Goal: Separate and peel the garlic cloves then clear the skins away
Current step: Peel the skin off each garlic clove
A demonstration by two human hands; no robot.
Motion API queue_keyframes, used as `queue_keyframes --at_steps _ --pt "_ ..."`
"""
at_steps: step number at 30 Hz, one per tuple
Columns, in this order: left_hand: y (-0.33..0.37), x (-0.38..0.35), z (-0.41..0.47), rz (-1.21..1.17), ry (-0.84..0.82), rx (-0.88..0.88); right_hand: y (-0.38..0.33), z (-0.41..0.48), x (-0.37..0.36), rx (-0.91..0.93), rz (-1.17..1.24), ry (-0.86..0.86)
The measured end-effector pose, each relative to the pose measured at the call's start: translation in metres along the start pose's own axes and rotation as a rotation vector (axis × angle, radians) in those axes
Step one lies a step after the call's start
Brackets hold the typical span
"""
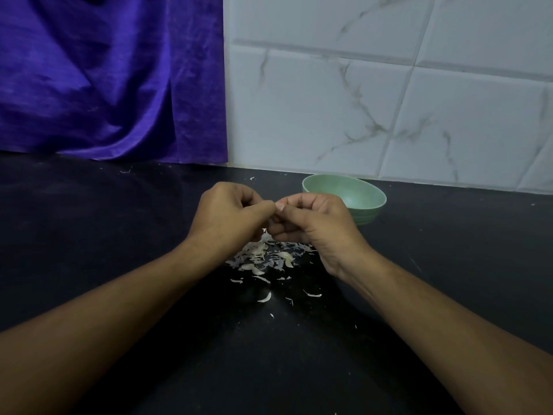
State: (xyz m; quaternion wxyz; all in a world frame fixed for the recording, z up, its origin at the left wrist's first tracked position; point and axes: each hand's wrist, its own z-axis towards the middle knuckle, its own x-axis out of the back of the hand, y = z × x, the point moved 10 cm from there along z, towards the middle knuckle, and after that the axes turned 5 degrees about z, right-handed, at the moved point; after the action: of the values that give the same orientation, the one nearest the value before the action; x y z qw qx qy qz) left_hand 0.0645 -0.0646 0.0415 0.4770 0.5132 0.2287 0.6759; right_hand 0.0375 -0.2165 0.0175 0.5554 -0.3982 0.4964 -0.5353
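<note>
At a dark kitchen counter (119, 235), my left hand (232, 211) and right hand (311, 223) meet fingertip to fingertip, both curled and pinching one small thing between them. By my reckoning it is a garlic clove mid-peel. The clove itself is hidden inside the pinch, so I cannot tell which way its long axis runs or how much skin is left on it. Directly beneath the hands lies the heap of skins (263, 256), pale papery flakes piled thickest under my knuckles and thinning into stray scraps toward me. A few pieces in the heap look plumper, though I cannot say whether they are cloves or curled husk. The green bowl (369, 215) sits just beyond my right hand, behind it and to the right, tipped in this view so that its inner wall faces me. No cloves show in the part of its inside that I can see. The right hand is plainly the nearer one to it, so I judge the drop-off would fall to that hand — a short reach away from me and outward, while the left stays over the heap. The counter is black and flecked with bits of skin; behind it hangs a purple cloth (104, 79) on the left and a white marbled tile wall (389, 100) on the right.
</note>
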Motion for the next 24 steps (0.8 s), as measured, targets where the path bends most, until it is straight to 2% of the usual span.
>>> queue_keyframes --at_steps 5,9,15,24 --pt "-0.011 -0.014 0.003 -0.214 -0.102 0.069 0.006 0.002 0.006 -0.067 0.071 0.006" --pt "-0.008 -0.015 0.004 -0.283 -0.126 0.058 0.008 0.004 0.008 -0.087 0.151 -0.006" --pt "0.007 -0.001 0.005 -0.035 -0.034 -0.102 0.009 0.006 0.010 -0.058 0.130 0.008" --pt "0.017 0.006 0.003 0.058 0.006 -0.202 0.009 0.005 0.006 -0.074 0.154 -0.034"
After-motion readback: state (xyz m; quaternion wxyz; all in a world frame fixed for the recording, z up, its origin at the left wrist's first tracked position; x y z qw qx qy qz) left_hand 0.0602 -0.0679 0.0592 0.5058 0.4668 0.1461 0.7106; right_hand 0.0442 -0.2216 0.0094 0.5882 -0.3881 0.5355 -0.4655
